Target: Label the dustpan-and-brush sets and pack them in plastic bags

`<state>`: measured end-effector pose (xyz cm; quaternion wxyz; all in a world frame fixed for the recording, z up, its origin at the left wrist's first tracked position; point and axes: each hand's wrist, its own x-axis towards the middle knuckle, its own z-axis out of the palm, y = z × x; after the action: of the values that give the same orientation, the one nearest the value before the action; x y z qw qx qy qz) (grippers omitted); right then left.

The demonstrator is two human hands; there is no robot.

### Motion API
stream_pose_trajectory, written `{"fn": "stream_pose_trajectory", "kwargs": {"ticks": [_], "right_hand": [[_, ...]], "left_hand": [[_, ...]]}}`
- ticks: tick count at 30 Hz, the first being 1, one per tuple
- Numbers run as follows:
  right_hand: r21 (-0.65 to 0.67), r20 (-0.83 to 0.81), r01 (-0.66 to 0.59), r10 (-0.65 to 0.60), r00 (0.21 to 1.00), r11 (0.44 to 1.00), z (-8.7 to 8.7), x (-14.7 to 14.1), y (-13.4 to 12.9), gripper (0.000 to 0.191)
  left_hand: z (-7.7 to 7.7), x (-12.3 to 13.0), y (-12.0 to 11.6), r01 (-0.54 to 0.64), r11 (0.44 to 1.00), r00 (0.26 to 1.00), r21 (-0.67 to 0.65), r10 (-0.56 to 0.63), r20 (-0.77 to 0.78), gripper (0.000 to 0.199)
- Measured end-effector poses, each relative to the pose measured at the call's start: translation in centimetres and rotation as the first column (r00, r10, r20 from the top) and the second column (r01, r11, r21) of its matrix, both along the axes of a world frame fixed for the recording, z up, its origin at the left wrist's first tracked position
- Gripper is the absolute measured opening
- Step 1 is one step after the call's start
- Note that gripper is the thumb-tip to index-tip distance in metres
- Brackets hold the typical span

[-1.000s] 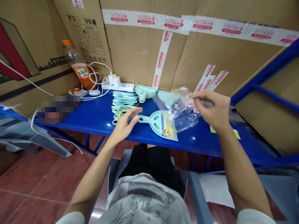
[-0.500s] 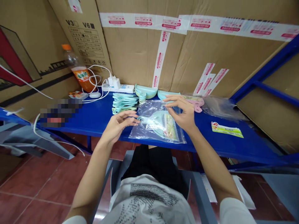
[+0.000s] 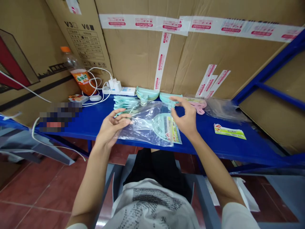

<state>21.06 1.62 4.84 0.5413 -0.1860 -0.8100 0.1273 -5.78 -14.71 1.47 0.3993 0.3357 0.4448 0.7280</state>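
My left hand [image 3: 111, 127] pinches the left edge of a clear plastic bag [image 3: 143, 127] above the blue table. Inside the bag lies the handle of a light teal round item [image 3: 160, 127]. A yellow-green printed card [image 3: 175, 132] lies at its right side, partly past the bag's right edge. My right hand [image 3: 187, 117] is held above the card, thumb and index finger apart, with nothing visible between them. Behind the bag are teal handled pieces [image 3: 124, 104] and two stacks of teal pieces [image 3: 147, 93], [image 3: 166, 97].
On the blue table [image 3: 202, 136] are more printed cards [image 3: 230, 132], a pink piece [image 3: 200, 106] and clear bags [image 3: 224, 109]. At the left stand an orange drink bottle [image 3: 82, 79], a power strip [image 3: 127, 91] and white cables. Cardboard boxes [image 3: 140, 60] rise behind.
The bag has moved left with my left hand, so its right edge now lies across the card. My right hand's thumb and index finger have spread.
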Motion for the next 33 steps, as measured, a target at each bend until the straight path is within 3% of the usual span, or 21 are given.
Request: {"fn": "stream_pose_trajectory", "kwargs": {"ticks": [2,4,6,8,11,18,21,25,33], "right_hand": [[-0.173,0.136,0.043,-0.020,0.991,0.984,-0.8,2.0,1.4,0.037],[-0.255,0.314,0.051,0.033,0.949,0.966,-1.5,3.9,2.1,0.037],[-0.263,0.468,0.008,0.120,0.876,0.965,-1.7,5.2,2.0,0.057],[-0.265,0.591,-0.057,0.209,0.779,0.962,-1.5,5.6,1.4,0.090],[-0.263,0.709,-0.086,0.253,0.658,0.961,-1.1,4.3,0.7,0.118],[-0.139,0.847,-0.148,0.195,0.495,0.979,-0.1,-3.2,0.2,0.077],[-0.122,0.874,-0.131,0.169,0.456,0.984,0.2,-4.8,-0.4,0.054],[-0.105,0.849,-0.125,0.154,0.506,0.987,0.0,-4.3,-0.5,0.029],[-0.097,0.764,-0.071,0.120,0.634,0.993,0.9,-1.0,0.3,0.031]], "left_hand": [[0.4,-1.4,-0.7,-0.079,0.996,0.996,0.031,0.080,-0.027,0.072],[0.9,-2.8,-1.7,-0.131,0.991,0.989,0.040,0.134,-0.062,0.071],[1.5,-4.1,-2.9,-0.158,0.987,0.981,0.028,0.160,-0.111,0.070],[1.9,-5.2,-4.1,-0.187,0.982,0.969,0.018,0.188,-0.161,0.070],[2.2,-6.7,-5.7,-0.244,0.970,0.946,-0.007,0.236,-0.221,0.066],[2.0,-8.9,-7.0,-0.345,0.925,0.916,-0.162,0.294,-0.271,0.068],[1.9,-9.0,-6.9,-0.359,0.918,0.909,-0.169,0.303,-0.287,0.068],[2.1,-7.9,-6.1,-0.338,0.930,0.912,-0.144,0.286,-0.293,0.067],[1.8,-3.5,-3.4,-0.210,0.976,0.937,-0.063,0.182,-0.298,0.063]]}}
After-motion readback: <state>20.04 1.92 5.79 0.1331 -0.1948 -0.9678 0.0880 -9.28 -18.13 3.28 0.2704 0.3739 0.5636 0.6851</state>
